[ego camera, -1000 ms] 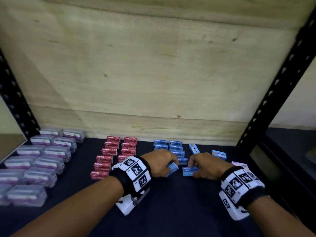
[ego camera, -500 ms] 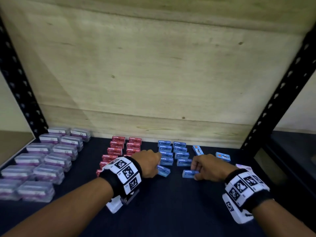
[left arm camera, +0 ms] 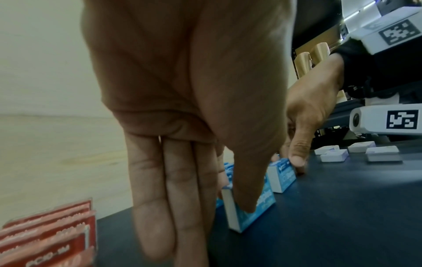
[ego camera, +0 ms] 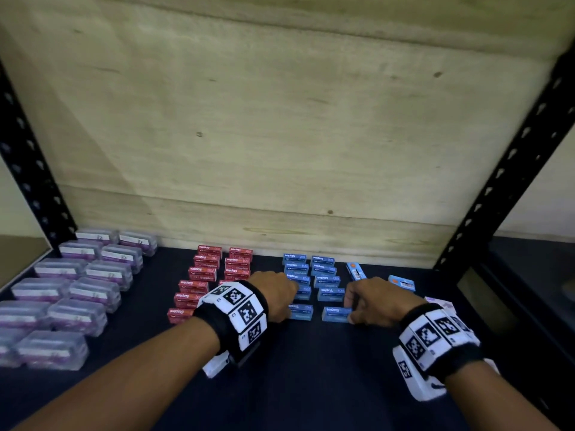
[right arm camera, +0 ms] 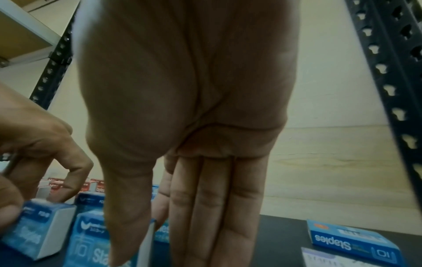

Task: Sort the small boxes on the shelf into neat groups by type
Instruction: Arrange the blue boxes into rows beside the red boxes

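Two columns of blue staples boxes stand mid-shelf. My left hand pinches a blue staples box between thumb and fingers at the front of the left column; it rests on the shelf, and the left wrist view shows that box under my thumb. My right hand pinches a second blue staples box at the front of the right column, and the right wrist view shows this box between thumb and fingers. Red staples boxes sit in two columns to the left.
Clear plastic boxes with purple labels fill the left of the dark shelf. Two loose blue boxes with orange dots and a pale lilac box lie to the right. Black uprights and a wooden back panel bound the shelf.
My left hand brought its blue box down from a tilt and set it level at the front of the left blue column. The right hand's box shifted slightly left, in line with the right column.
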Demonstrator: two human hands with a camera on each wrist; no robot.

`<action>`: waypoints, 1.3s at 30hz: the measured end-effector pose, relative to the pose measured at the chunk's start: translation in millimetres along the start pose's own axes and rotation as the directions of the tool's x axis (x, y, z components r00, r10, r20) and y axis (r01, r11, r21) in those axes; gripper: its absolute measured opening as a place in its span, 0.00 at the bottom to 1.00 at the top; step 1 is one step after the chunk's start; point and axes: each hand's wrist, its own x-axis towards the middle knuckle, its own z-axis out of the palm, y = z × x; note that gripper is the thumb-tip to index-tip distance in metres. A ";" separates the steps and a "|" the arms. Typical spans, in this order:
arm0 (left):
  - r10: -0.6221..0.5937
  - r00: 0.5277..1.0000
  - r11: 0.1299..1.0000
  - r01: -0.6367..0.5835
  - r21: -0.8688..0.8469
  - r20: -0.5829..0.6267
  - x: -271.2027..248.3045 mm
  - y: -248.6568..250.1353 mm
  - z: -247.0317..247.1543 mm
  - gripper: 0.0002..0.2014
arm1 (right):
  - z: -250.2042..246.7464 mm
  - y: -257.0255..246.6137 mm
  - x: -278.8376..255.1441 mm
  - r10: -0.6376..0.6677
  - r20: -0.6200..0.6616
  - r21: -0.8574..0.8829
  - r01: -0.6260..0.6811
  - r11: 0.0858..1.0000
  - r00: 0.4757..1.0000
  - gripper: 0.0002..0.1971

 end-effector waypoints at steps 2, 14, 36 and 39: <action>0.004 1.000 1.000 -0.004 0.000 0.002 1.1 0.1 0.1 0.18 | 0.4 0.5 1.7 0.002 0.004 0.012 -0.002 1.000 1.000 0.09; 0.047 0.999 0.998 -0.047 -0.030 -0.013 6.9 -7.2 2.8 0.16 | 1.9 -0.6 4.4 0.017 0.006 0.041 -0.017 0.999 1.000 0.08; -0.025 0.998 0.984 0.033 -0.175 0.050 -8.1 -15.7 -13.7 0.25 | -1.5 23.6 -12.1 -0.008 0.105 0.224 -0.015 0.975 0.994 0.16; -0.033 0.999 0.979 0.036 -0.198 0.020 -4.4 -18.3 -35.6 0.21 | -16.1 42.3 -16.3 0.007 0.091 0.217 -0.026 0.976 0.996 0.12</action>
